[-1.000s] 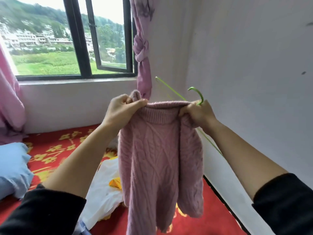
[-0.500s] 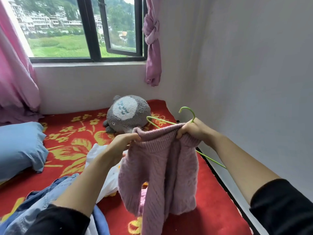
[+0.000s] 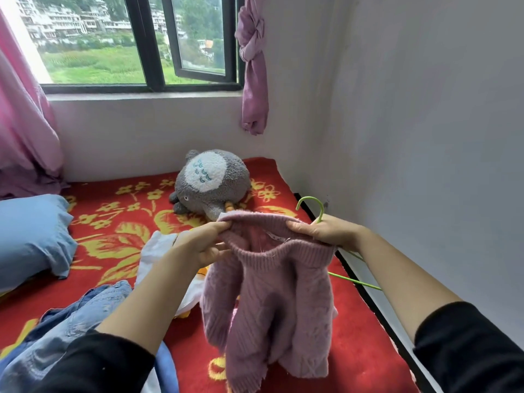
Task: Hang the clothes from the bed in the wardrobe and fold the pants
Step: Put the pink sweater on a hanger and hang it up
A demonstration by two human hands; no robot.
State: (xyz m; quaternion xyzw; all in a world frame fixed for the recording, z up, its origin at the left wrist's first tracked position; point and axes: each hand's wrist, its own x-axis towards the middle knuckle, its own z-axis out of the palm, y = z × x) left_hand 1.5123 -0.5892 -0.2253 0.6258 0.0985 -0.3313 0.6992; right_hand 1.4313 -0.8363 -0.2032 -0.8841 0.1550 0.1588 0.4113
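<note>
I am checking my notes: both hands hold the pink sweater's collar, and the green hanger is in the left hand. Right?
No: the head view shows the green hanger in the right hand. The left hand grips only the collar of the pink sweater.

One pink sweater (image 3: 272, 307); one green hanger (image 3: 311, 198); one plush toy (image 3: 211, 182); one blue pillow (image 3: 31, 236); two curtains (image 3: 25, 123) (image 3: 253, 80); two hands (image 3: 198, 245) (image 3: 323, 231).

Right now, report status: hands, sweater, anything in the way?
Left hand pinches sweater collar; right hand grips collar plus green hanger. Collar held open, hanger looks outside it. Nothing blocking; jeans lie on bed below.
</note>
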